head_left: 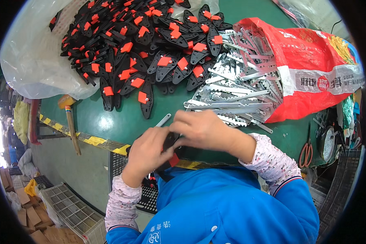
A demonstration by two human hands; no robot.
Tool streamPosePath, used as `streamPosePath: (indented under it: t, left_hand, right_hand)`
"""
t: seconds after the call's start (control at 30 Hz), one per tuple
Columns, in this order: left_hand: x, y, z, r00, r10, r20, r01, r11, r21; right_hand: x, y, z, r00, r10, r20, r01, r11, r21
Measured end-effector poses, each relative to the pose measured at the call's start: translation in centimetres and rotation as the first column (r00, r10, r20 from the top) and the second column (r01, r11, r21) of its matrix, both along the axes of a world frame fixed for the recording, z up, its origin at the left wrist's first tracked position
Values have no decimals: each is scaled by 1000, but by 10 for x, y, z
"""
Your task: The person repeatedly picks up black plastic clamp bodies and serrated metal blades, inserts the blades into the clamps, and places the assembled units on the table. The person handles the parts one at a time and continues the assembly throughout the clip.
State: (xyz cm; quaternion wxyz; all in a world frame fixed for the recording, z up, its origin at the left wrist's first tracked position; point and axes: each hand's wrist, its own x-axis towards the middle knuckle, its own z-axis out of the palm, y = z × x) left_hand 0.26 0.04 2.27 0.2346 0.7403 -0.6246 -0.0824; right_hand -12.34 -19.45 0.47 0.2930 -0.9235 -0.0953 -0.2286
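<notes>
Close in front of my body, at the table's near edge, my left hand (147,151) is closed around a black plastic part (171,139) with a red block (173,160) on it. My right hand (203,129) meets it from the other side, fingers curled in against the same part. Past the fingertips sticks out the end of a flat metal strip (164,120); the fingers hide how it sits against the part. Beyond my hands lies a big heap of similar black parts (146,87) with red blocks. Notched metal strips (236,106) spill toward my right hand.
The strips come from a red woven bag (309,69) at the right. A clear plastic sheet (32,61) lies under the heap's left side. A wooden-handled hammer (72,128) overhangs the left table edge; red-handled scissors (306,153) sit far right. Grey crates (71,209) stand lower left.
</notes>
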Motion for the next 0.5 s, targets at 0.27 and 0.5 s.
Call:
streamPosePath:
  t: [0.27, 0.5]
  left_hand:
    - [-18, -1, -16, 988, 119, 97, -115, 992, -43]
    - [-16, -8, 17, 980, 192, 54, -194, 981, 33]
  right_hand:
    - [0, 21, -1, 972, -169, 163, 180, 982, -55]
    - [13, 11, -2, 931, -283, 230, 301, 953, -46]
